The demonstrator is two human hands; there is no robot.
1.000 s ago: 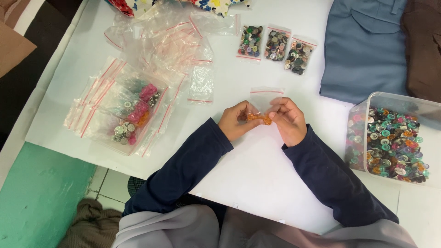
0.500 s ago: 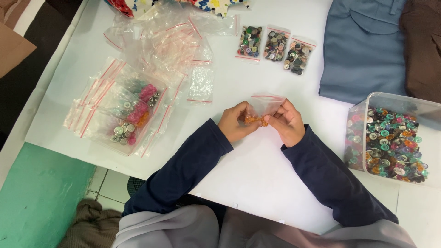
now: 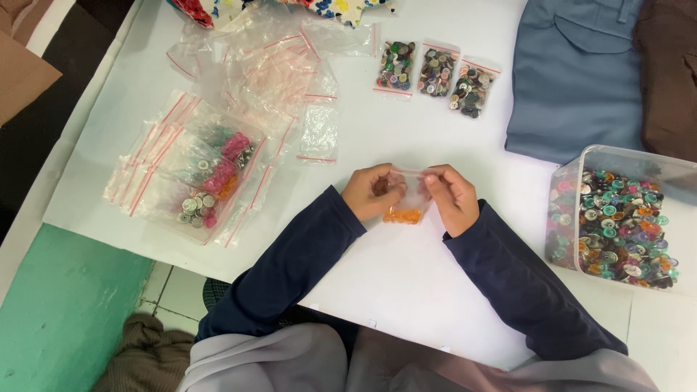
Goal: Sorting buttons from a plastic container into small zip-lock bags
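A small clear zip bag (image 3: pixel 411 197) with orange buttons (image 3: pixel 403 215) at its bottom is held upright between both hands over the white table (image 3: pixel 377 283). My left hand (image 3: pixel 370 192) pinches the bag's top left edge. My right hand (image 3: pixel 454 197) pinches the top right edge. Both sleeves are dark blue.
A clear tub of mixed buttons (image 3: pixel 617 218) stands at the right. Three filled button bags (image 3: pixel 434 71) lie at the back. A pile of empty zip bags (image 3: pixel 276 65) and a bundle of filled ones (image 3: pixel 196 174) lie at the left. Folded blue cloth (image 3: pixel 573 72) sits far right.
The bag has been turned upright, with the orange buttons now gathered at its bottom. Both hands moved up to grip its top edge.
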